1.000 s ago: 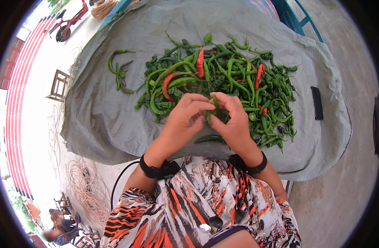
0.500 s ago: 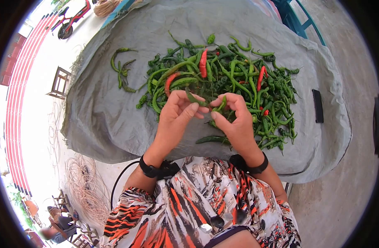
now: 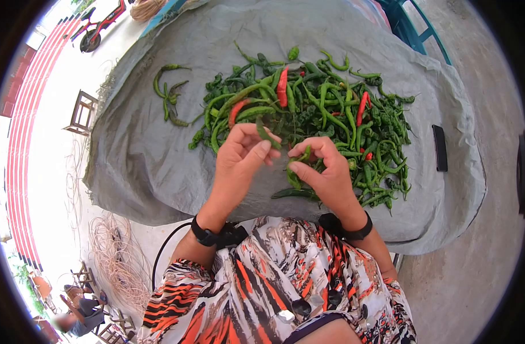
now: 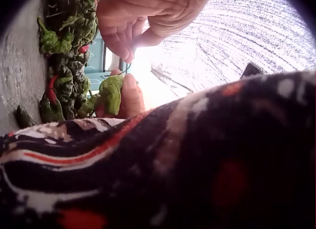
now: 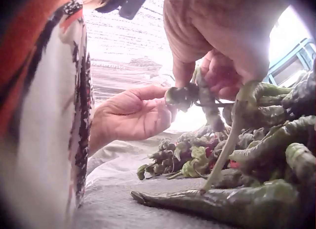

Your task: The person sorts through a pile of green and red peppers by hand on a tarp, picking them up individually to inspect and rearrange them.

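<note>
In the head view my left hand (image 3: pixel 238 160) pinches a dark green pepper (image 3: pixel 264 135) between thumb and fingers. Beside it, a short gap away, my right hand (image 3: pixel 326 172) grips some green peppers (image 3: pixel 294 179), one hanging below the thumb. Both hands are over the near edge of a large pile of green peppers (image 3: pixel 331 103) with a few red ones among them. In the right wrist view small peppers (image 5: pixel 180 97) show under the right hand (image 5: pixel 217 36), with the left hand (image 5: pixel 133 115) beyond.
A grey cloth (image 3: pixel 159 155) lies under the pile. A few peppers (image 3: pixel 170 97) lie apart at the left, and a long dark green pepper (image 3: pixel 294 193) lies near the front. A black phone-like object (image 3: pixel 439 148) rests at the right. Behind stands a teal chair (image 3: pixel 411 28).
The hands were together over one pepper and have moved apart. The left moved left with a dark green pepper, and the right moved slightly down with peppers in its grip.
</note>
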{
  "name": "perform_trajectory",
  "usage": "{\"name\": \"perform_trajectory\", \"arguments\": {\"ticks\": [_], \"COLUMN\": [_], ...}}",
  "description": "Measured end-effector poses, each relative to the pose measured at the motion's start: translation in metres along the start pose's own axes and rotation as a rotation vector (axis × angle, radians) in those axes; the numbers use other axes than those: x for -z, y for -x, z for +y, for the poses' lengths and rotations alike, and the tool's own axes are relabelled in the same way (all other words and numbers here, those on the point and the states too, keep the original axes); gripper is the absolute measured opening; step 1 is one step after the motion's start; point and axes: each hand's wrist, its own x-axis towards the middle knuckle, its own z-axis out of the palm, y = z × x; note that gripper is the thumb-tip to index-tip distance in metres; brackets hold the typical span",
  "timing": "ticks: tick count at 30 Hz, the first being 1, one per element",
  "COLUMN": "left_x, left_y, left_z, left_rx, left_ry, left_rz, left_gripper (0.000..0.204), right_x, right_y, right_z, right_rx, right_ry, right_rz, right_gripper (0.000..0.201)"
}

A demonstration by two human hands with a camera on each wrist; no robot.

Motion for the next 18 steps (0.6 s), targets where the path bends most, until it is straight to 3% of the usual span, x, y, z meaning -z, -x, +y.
{"name": "perform_trajectory", "arguments": {"ticks": [4,8,11,14,18], "left_x": [0.003,-0.004,-0.004,-0.004,-0.014], "left_y": [-0.002,0.002,0.004,0.004,0.004], "left_z": [-0.004,-0.003,0.001,-0.002,-0.002], "left_rx": [-0.022,-0.113,-0.149,0.026,0.031], "left_ry": [-0.098,-0.407,-0.577,-0.397,-0.472], "left_rz": [0.124,0.221,0.201,-0.093,-0.160], "left_gripper": [0.023,0.033,0.038,0.036,0.033], "right_x": [0.002,0.000,-0.001,-0.002,-0.001], "right_y": [0.003,0.004,0.003,0.003,0.005], "right_z": [0.000,0.005,0.008,0.007,0.005], "right_rx": [0.024,-0.051,-0.091,-0.067,-0.082], "right_ry": [0.022,-0.146,-0.266,-0.271,-0.241], "right_rz": [-0.027,0.106,0.179,0.191,0.170], "right_gripper": [0.022,0.016,0.013,0.011,0.011]}}
